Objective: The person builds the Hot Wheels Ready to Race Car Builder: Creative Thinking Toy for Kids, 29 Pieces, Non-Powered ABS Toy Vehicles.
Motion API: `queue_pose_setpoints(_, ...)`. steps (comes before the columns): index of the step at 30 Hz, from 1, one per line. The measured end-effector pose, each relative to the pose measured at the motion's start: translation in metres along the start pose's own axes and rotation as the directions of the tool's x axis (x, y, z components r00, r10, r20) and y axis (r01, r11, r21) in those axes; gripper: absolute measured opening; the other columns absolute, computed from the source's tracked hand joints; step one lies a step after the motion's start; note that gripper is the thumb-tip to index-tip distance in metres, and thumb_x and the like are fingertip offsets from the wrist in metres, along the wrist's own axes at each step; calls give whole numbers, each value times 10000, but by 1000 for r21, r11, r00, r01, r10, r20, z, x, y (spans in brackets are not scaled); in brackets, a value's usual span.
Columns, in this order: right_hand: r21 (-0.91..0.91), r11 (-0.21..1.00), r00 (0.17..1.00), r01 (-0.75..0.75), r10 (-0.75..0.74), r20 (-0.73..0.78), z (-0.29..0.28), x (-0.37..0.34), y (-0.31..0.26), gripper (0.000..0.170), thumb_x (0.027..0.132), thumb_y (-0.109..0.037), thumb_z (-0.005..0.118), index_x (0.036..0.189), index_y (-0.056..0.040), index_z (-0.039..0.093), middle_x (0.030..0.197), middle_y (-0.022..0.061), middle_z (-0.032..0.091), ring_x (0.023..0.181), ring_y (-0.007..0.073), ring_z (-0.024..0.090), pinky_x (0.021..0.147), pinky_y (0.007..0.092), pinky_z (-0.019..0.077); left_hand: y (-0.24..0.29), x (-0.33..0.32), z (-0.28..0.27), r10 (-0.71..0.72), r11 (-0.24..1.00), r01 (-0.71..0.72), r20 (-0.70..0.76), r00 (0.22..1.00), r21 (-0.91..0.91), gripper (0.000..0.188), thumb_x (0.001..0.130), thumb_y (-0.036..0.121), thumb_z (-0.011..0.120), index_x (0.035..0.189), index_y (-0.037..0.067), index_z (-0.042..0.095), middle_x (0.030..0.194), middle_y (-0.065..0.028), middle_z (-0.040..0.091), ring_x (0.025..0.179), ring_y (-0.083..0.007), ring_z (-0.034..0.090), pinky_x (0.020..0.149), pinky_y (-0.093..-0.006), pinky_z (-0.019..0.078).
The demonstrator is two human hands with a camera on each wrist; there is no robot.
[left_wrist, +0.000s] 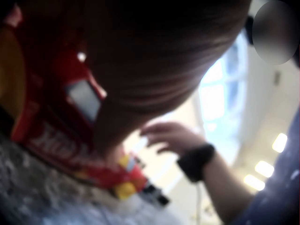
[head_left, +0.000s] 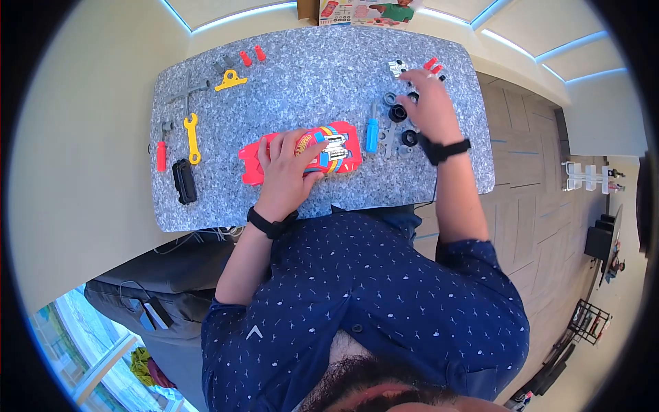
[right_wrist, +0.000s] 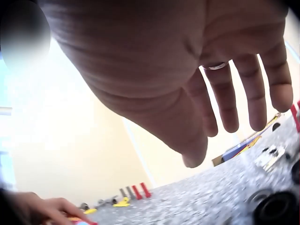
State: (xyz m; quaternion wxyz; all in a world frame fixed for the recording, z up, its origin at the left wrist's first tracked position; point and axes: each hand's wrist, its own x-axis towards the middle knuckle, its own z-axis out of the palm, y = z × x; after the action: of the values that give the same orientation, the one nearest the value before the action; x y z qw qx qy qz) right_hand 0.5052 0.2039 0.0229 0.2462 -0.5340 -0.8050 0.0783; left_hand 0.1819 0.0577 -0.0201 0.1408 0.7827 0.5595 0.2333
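Note:
A red toy car point(head_left: 350, 147) with a silver engine piece on top lies near the front middle of the table. My left hand point(head_left: 285, 180) grips it from above, fingers over its body and thumb along the near side. In the left wrist view, the red side of the toy car point(left_wrist: 61, 145) shows blurred white lettering. Over the parts at the right, my right hand point(head_left: 434, 110) hovers with fingers extended and nothing held, as the right wrist view also shows. Below and beside it are black wheels point(head_left: 397, 113), a silver piece point(head_left: 397, 67) and red pieces point(head_left: 431, 63).
A blue screwdriver point(head_left: 372, 136) lies between car and wheels. Toward the left are a yellow wrench point(head_left: 193, 141), a grey cross-shaped tool point(head_left: 187, 90), a red-handled screwdriver point(head_left: 161, 156), a black part point(head_left: 184, 182) and a yellow bracket point(head_left: 231, 82). A printed box point(head_left: 336, 12) stands behind the table.

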Motion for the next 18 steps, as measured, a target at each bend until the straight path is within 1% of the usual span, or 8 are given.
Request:
queue_pose_setpoints(2,-184,983,1000,13,-15,-7,-2,22,15,403,906,-66,804,1308,-64,766,1313,167,770,1221,412,714,1065,490,580,0,1,1,16,1000,-16,-5,1000,-5,657,830,217,948,1459,265,764,1574,-93,584,1501,-359,478,1300,-636,236)
queue_pose_setpoints(4,-283,956,997,78,-70,38,15,48,33,380,943,-46,730,1320,-75,764,1317,149,776,1215,403,719,1062,488,588,-1,1,4,25,1000,-25,-17,1000,-15,670,804,210,959,1443,262,763,1555,-86,590,1495,-359,481,1294,-668,231)
queue_pose_setpoints(6,-367,920,989,138,-106,106,36,68,53,340,1005,-54,620,1307,-104,767,1315,122,790,1221,393,726,1037,503,604,0,1,4,25,1000,-25,-5,1000,-10,657,833,214,945,1461,263,761,1574,-92,582,1504,-359,475,1303,-640,229)
queue_pose_setpoints(9,-514,844,962,151,-6,273,54,93,67,286,1018,-106,632,1262,-122,781,1290,117,803,1228,388,732,1011,551,607,-1,0,5,19,1000,-19,0,1000,-13,653,849,224,936,1475,268,755,1588,-95,577,1512,-360,473,1312,-628,224)
queue_pose_setpoints(10,-563,807,935,176,41,351,54,100,69,241,1040,-160,617,1203,-141,794,1250,116,812,1257,367,724,1021,581,587,-1,-1,5,15,1000,-15,0,1000,-16,655,850,228,935,1478,270,753,1590,-96,576,1514,-360,474,1315,-629,221)
queue_pose_setpoints(13,-575,795,900,195,87,427,58,110,71,229,1045,-172,620,1182,-149,803,1219,118,817,1288,351,707,1043,585,566,-1,-3,7,19,1000,-19,-13,1000,-2,696,850,234,933,1512,267,723,1598,-95,572,1522,-360,473,1323,-628,217)
queue_pose_setpoints(14,-566,798,903,205,68,423,57,111,70,212,997,-182,699,1182,-154,800,1209,115,818,1307,350,691,1054,580,554,-2,-4,7,13,1000,-13,-21,1000,-10,723,850,237,933,1534,252,701,1598,-97,573,1525,-358,474,1326,-629,216)
queue_pose_setpoints(18,-497,839,922,222,-15,388,47,104,57,276,901,-199,810,1172,-151,794,1189,120,818,1279,355,705,1032,586,561,-2,-4,8,-10,998,8,-36,999,-55,833,846,252,937,1611,183,614,1600,-104,577,1535,-355,474,1333,-629,211)
